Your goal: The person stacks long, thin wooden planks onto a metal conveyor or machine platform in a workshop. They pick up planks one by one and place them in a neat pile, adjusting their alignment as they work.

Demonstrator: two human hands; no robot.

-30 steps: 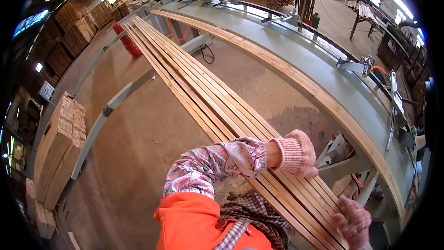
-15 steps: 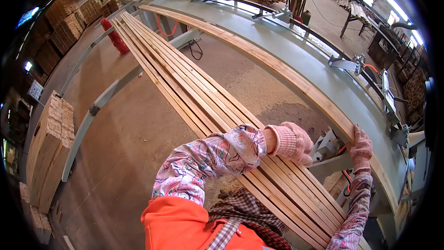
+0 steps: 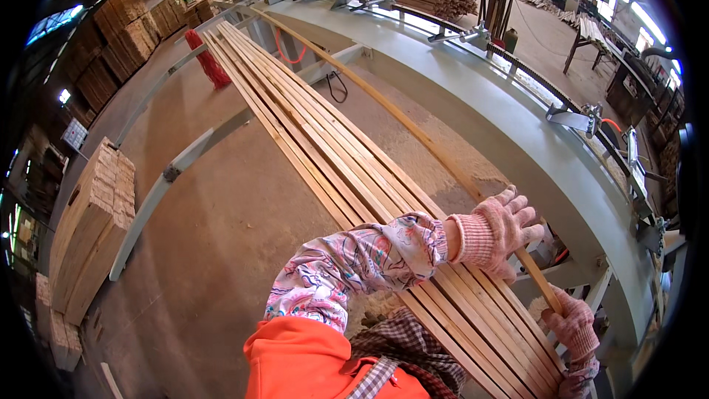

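Observation:
My right hand [image 3: 573,325], in a pink knit glove, is closed around the near end of a long wooden board [image 3: 413,128]. The board stands on edge, showing only a narrow side, between the grey machine bed and a row of planks. My left hand [image 3: 501,230], gloved alike, lies across that board close to its near end, fingers spread. Under my left forearm runs the row of several long, pale planks [image 3: 332,140] side by side, slanting from far left to near right.
The grey machine bed [image 3: 473,81] curves along the right, with clamps and a chain rail [image 3: 532,74] on its far side. Grey support arms [image 3: 159,185] reach out left. A stack of timber [image 3: 96,222] stands on the left; red strands [image 3: 208,63] hang at the far end.
The board has come off the machine bed toward me and turned from flat to on edge. My right hand has moved nearer with it; my left has spread its fingers and moved onto it.

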